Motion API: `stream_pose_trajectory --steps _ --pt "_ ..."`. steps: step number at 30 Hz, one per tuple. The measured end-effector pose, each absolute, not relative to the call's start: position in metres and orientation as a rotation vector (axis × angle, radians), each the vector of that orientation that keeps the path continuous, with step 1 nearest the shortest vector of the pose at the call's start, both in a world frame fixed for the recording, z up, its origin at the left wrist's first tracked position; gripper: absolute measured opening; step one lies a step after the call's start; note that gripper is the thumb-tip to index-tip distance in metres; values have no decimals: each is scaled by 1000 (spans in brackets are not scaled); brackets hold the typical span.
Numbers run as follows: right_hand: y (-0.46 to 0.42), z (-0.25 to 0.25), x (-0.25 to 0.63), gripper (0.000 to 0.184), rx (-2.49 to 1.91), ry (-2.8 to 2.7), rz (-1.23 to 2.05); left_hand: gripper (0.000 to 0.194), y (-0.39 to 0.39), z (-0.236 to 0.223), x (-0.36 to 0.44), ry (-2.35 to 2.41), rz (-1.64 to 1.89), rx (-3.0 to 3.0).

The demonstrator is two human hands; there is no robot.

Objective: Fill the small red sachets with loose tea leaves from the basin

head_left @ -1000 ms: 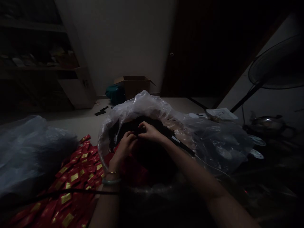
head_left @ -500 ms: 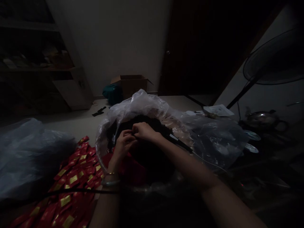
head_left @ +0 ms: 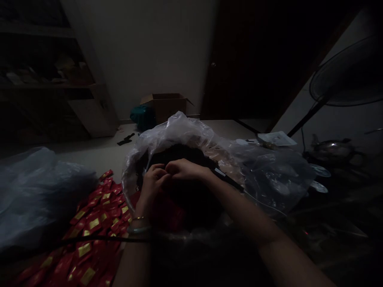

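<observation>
My left hand [head_left: 154, 181] and my right hand [head_left: 184, 169] meet over a basin-like container lined with a clear plastic bag [head_left: 182, 129]. The fingers of both are bent and pinched together at the tips; whatever lies between them is too dark and small to make out. Beneath them a dark, loose mass [head_left: 191, 153] fills the bag. Red material [head_left: 167, 213] shows in the bag below my left hand. Right of my right hand, a dark flat bar with a white label [head_left: 220, 172] lies across the bag's inside, with a thin pale cord trailing from it.
Many small red packets with gold labels [head_left: 94, 223] lie heaped at the left beside a large plastic bag [head_left: 36, 191]. Behind stand an open cardboard box [head_left: 169, 107] and a teal bundle [head_left: 143, 117]. A standing fan [head_left: 350, 75] and a teapot [head_left: 333, 149] are at right.
Both hands have dipped slightly lower over the dark mass, fingertips still together. The whole view has shifted a little.
</observation>
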State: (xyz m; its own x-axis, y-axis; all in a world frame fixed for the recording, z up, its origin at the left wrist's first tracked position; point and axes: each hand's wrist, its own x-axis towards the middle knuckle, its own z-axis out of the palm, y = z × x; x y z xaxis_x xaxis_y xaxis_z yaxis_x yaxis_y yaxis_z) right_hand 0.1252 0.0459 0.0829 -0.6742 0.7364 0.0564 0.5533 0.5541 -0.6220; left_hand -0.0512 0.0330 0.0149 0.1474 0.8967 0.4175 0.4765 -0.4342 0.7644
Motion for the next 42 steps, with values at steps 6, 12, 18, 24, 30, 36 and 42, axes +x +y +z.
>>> stream_pose_trajectory --steps 6,12,18,24,30,36,42 --pt "47 73 125 20 -1158 -2509 662 10 30 18 -52 1252 1053 2169" --pt "57 63 150 14 -1196 -2036 773 9 31 17 -58 1294 1056 2219" --pt "45 31 159 92 -1534 -2437 481 24 34 16 -56 1329 1137 2149" --pt "37 19 128 55 -1481 -2825 -10 20 28 22 -55 1319 1069 2174" --pt "30 32 138 28 -1589 -2797 -38 16 24 23 -57 1272 980 2246" --pt "33 41 166 19 -1709 -2477 165 13 26 19 -54 1327 1015 2266" --pt "42 64 161 16 -1368 -1952 638 12 26 16 -44 1398 1011 2286"
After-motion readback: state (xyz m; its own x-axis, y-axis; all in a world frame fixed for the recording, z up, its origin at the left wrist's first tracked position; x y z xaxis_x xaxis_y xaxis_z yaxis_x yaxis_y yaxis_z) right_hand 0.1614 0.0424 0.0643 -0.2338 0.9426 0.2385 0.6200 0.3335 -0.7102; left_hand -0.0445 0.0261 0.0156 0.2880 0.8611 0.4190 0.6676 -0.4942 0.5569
